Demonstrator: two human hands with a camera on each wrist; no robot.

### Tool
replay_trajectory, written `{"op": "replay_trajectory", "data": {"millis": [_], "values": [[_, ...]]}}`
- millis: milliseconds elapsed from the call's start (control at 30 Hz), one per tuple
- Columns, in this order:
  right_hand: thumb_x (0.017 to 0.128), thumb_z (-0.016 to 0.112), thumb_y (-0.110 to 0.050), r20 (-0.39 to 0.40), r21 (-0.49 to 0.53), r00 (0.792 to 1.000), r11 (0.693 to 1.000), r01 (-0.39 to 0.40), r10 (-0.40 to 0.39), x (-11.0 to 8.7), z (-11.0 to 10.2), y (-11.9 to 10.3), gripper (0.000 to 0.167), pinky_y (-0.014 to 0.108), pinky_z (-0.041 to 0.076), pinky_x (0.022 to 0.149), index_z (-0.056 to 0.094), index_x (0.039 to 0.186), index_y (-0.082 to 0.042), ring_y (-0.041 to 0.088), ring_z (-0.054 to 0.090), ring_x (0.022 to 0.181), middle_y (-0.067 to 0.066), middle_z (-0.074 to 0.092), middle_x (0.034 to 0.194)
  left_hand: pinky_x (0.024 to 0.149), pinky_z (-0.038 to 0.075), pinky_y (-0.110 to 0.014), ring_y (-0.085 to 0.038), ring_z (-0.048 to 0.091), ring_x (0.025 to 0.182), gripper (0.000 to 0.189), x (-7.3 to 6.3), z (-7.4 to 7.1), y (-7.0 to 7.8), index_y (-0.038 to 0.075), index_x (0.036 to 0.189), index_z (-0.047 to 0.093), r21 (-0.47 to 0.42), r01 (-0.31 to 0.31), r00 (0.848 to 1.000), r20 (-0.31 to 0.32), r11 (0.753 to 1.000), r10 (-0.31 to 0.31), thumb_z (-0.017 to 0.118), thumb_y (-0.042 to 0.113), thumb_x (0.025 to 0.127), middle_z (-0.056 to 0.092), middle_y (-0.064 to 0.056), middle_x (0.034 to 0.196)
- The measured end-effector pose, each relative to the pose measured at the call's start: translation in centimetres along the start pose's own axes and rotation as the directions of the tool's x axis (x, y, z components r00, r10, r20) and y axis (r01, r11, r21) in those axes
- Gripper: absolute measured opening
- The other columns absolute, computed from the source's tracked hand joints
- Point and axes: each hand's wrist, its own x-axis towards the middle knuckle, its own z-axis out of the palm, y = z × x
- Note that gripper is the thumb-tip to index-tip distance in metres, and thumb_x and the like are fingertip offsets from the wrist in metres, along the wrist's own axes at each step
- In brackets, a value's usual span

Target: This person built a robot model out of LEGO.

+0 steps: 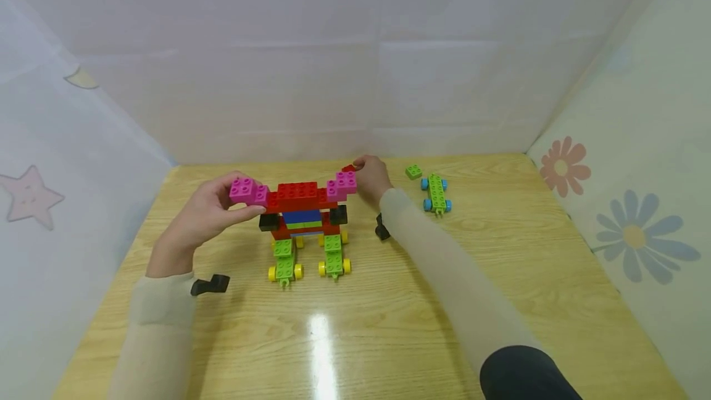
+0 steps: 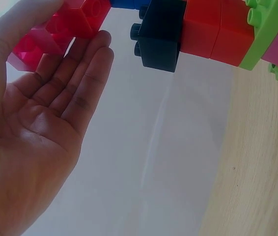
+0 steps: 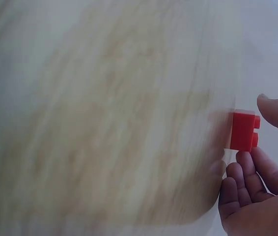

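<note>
A toy building-block figure (image 1: 297, 197) stands on the table, with pink, red, blue and black bricks above green wheeled bases (image 1: 285, 258). My left hand (image 1: 202, 215) grips the pink bricks (image 1: 244, 191) at its upper left end, thumb in front and fingers behind. In the left wrist view those bricks lie between thumb and fingers. Beyond the figure's right end, my right hand (image 1: 373, 179) is at a small red brick (image 3: 242, 132). Its fingertips are against or just beside the brick, while the thumb stands apart from it in the right wrist view.
Right of my right hand are a green brick (image 1: 413, 171) and a green base with blue wheels (image 1: 436, 194). Black pieces lie by my left wrist (image 1: 210, 284) and under my right forearm (image 1: 382, 227). Pale cloth (image 1: 378, 79) borders the wooden table (image 1: 378, 326).
</note>
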Motion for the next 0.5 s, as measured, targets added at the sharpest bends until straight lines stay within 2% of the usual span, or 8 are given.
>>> {"op": "replay_trajectory", "data": {"millis": [133,400,500], "values": [[0.103,0.057,0.003,-0.018,-0.04,1.0,0.999,0.011,-0.012,-0.1,0.2,-0.3,0.05,0.032,0.063,0.081,0.064,0.152,-0.006,0.026,0.069,0.11,0.012,0.07,0.138,0.082,0.064,-0.021,-0.014,0.074,0.096,0.028,0.0,0.0,0.0,0.005,0.127,0.07,-0.003,0.003,1.0,0.0,1.0,-0.003,0.082,0.005,0.102,0.076,0.006,0.114],[0.103,0.063,-0.001,-0.039,-0.125,0.998,0.991,0.037,-0.042,0.7,0.3,-0.2,0.043,0.041,0.064,0.1,0.07,0.146,-0.003,0.032,0.069,0.122,0.016,0.073,0.14,0.083,0.064,-0.021,-0.014,0.074,0.097,0.028,-0.1,0.0,0.0,0.005,0.127,0.07,-0.009,0.007,1.0,0.004,1.0,-0.007,0.082,0.005,0.102,0.076,0.006,0.115],[0.102,0.061,0.001,-0.031,-0.117,0.999,0.993,0.033,-0.037,1.0,0.1,0.0,0.045,0.042,0.064,0.099,0.071,0.145,-0.004,0.032,0.07,0.121,0.016,0.073,0.141,0.083,0.064,-0.021,-0.014,0.074,0.097,0.028,-0.1,0.0,0.1,0.005,0.127,0.07,-0.003,0.012,1.0,0.004,1.0,-0.012,0.082,0.006,0.102,0.076,0.006,0.114]]}}
